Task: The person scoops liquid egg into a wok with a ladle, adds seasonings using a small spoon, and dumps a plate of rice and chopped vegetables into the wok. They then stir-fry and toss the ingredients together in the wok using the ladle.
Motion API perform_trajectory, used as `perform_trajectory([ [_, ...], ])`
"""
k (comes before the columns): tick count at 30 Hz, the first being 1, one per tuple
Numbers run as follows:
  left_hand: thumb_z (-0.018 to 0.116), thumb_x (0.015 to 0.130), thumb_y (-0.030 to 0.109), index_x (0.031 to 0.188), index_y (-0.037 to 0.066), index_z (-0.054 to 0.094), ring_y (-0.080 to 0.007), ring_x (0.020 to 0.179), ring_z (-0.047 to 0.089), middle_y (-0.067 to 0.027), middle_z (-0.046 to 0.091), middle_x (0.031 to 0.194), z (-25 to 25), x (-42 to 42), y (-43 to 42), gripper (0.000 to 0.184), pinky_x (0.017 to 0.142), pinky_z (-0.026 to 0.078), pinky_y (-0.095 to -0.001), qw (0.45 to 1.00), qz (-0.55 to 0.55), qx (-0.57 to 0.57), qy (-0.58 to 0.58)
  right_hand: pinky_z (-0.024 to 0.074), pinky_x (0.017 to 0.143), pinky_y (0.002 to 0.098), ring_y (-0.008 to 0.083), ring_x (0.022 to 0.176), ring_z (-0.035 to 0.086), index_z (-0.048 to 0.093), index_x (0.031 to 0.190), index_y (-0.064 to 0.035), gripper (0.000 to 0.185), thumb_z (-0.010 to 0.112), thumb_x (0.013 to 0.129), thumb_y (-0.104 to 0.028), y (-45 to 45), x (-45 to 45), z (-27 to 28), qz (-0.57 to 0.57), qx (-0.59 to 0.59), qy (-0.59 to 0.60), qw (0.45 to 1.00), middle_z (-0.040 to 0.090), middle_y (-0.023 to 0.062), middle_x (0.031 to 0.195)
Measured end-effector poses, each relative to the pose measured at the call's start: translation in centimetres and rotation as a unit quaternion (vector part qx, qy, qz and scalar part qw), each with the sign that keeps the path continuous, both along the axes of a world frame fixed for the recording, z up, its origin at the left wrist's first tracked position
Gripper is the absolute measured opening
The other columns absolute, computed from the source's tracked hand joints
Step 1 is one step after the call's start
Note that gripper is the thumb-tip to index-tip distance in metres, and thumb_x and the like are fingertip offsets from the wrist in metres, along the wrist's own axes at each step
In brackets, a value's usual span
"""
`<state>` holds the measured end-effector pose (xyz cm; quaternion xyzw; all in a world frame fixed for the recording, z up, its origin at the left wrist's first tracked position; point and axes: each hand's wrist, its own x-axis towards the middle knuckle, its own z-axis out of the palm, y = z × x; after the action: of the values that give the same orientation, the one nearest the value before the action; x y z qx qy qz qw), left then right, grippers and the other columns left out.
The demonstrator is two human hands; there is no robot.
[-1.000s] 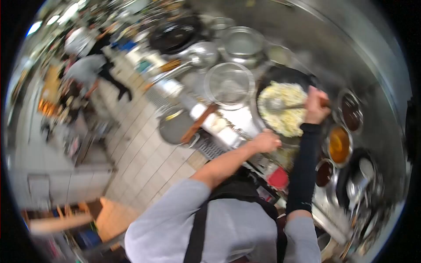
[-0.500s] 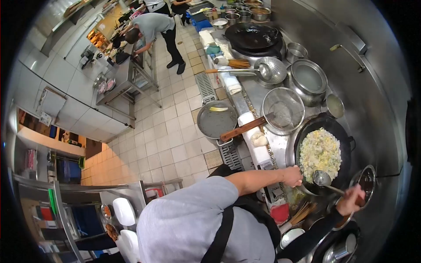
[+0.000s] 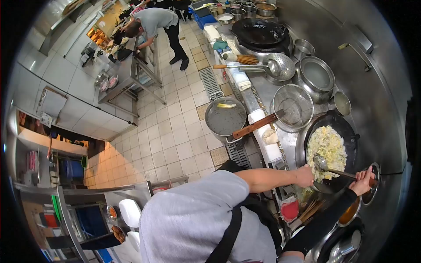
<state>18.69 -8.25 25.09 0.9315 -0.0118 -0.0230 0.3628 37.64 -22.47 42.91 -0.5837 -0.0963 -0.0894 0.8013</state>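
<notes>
— So what are we holding?
— Our left grip (image 3: 305, 176) clutches the wok (image 3: 351, 151) at its edge; our right grip (image 3: 362, 182) has the ladle (image 3: 340, 172), scoop down in the food (image 3: 326, 142) inside the wok.

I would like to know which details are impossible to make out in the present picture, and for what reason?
All in the head view:
Left hand: whether it holds a handle or the rim of the wok; the hand covers this.
Ladle: part of its handle, covered by the right hand.
Orange sauce: partly hidden by the black sleeve.
Grey shirt: cut off by the bottom edge.
Wall sheet: any writing, too small.
</notes>
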Motion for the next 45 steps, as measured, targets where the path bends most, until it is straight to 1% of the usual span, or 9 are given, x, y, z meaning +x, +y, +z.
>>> perform_trajectory([
  [5,0.069,0.08,0.024,0.082,0.018,0.076,-0.0331,0.076,0.073,-0.0119,0.071,0.079,8.2,-2.0,2.1,0.01,0.062,0.058,-0.0486,0.987,-0.126,0.069,-0.077,0.0341,0.048,0.0232,0.0082,0.053,0.042,0.071,0.119,0.001,0.02,0.066,0.1,-0.003,-0.8,-2.1,-0.1,0.097,0.031,-0.018,0.995,0.05,-0.0024,0.066],
  [12,0.056,0.104,0.033,0.091,0.008,0.069,-0.0407,0.086,0.065,-0.0187,0.068,0.087,-3.3,-12.5,3.2,0.031,0.094,0.044,-0.0525,0.976,-0.197,0.044,-0.08,0.0295,0.045,0.0267,0.0073,0.044,0.035,0.053,0.08,-0.0128,0.03,0.078,0.097,-0.012,2.2,-3.9,10.2,-0.092,0.061,-0.096,0.989,0.041,-0.0045,0.058],
  [17,0.06,0.104,0.037,0.083,0.004,0.066,-0.0449,0.082,0.067,-0.0251,0.071,0.086,9.3,-7.6,5.4,0.039,0.077,0.054,-0.0556,0.987,-0.162,-0.011,-0.001,0.0285,0.043,0.028,0.0075,0.044,0.036,0.052,0.078,-0.013,0.032,0.079,0.094,-0.012,4.1,-11.0,15.1,-0.08,0.048,-0.046,0.995,0.043,-0.0041,0.059],
  [21,0.056,0.106,0.041,0.084,0.003,0.064,-0.0448,0.08,0.067,-0.0227,0.069,0.078,2.6,-3.4,4.0,0.044,0.074,0.054,-0.0556,0.987,-0.134,0.051,-0.078,0.0324,0.044,0.0274,0.0084,0.045,0.041,0.053,0.077,-0.0101,0.032,0.078,0.095,-0.012,5.4,-9.2,5.0,-0.1,0.006,-0.038,0.994,0.047,-0.0017,0.06],
  [25,0.055,0.106,0.041,0.088,0.004,0.065,-0.0445,0.081,0.067,-0.022,0.07,0.082,-1.6,-11.8,5.2,0.042,0.076,0.053,-0.0527,0.973,-0.208,0.036,-0.094,0.0306,0.044,0.0276,0.0074,0.046,0.038,0.052,0.076,-0.0097,0.031,0.075,0.097,-0.01,2.7,-8.2,7.8,-0.19,0.092,-0.098,0.973,0.044,-0.0025,0.059],
  [31,0.06,0.105,0.04,0.084,0.003,0.064,-0.043,0.079,0.067,-0.0215,0.069,0.079,10.6,-7.2,6.1,0.042,0.073,0.055,-0.0541,0.987,-0.152,0.021,-0.053,0.0267,0.043,0.0259,0.0061,0.045,0.035,0.052,0.078,-0.0114,0.031,0.076,0.097,-0.011,3.0,-11.8,12.9,-0.11,0.067,-0.054,0.99,0.041,-0.0048,0.059],
  [35,0.058,0.105,0.038,0.087,0.004,0.065,-0.043,0.08,0.066,-0.0207,0.068,0.08,4.1,-4.1,4.6,0.039,0.075,0.054,-0.0545,0.988,-0.122,0.048,-0.084,0.0281,0.042,0.0259,0.0061,0.043,0.036,0.051,0.081,-0.0127,0.031,0.078,0.095,-0.009,4.6,-7.5,2.8,-0.083,0.049,-0.027,0.995,0.044,-0.0055,0.06],
  [40,0.059,0.105,0.038,0.089,0.007,0.065,-0.0416,0.076,0.066,-0.0178,0.067,0.081,-3.3,-12.3,6.4,0.035,0.083,0.051,-0.0508,0.974,-0.216,0.035,-0.053,0.0284,0.044,0.0265,0.007,0.046,0.036,0.05,0.079,-0.0112,0.031,0.069,0.103,-0.014,0.8,-8.0,8.5,-0.128,0.086,-0.098,0.983,0.041,-0.0028,0.059],
  [45,0.06,0.104,0.041,0.083,0.003,0.064,-0.0441,0.076,0.066,-0.0233,0.066,0.076,12.0,-4.5,5.3,0.044,0.069,0.053,-0.0538,0.989,-0.143,-0.015,-0.044,0.0263,0.042,0.0265,0.0062,0.043,0.033,0.05,0.079,-0.0124,0.031,0.07,0.102,-0.013,1.5,-9.8,11.6,-0.101,0.068,-0.029,0.992,0.04,-0.0042,0.058],
])
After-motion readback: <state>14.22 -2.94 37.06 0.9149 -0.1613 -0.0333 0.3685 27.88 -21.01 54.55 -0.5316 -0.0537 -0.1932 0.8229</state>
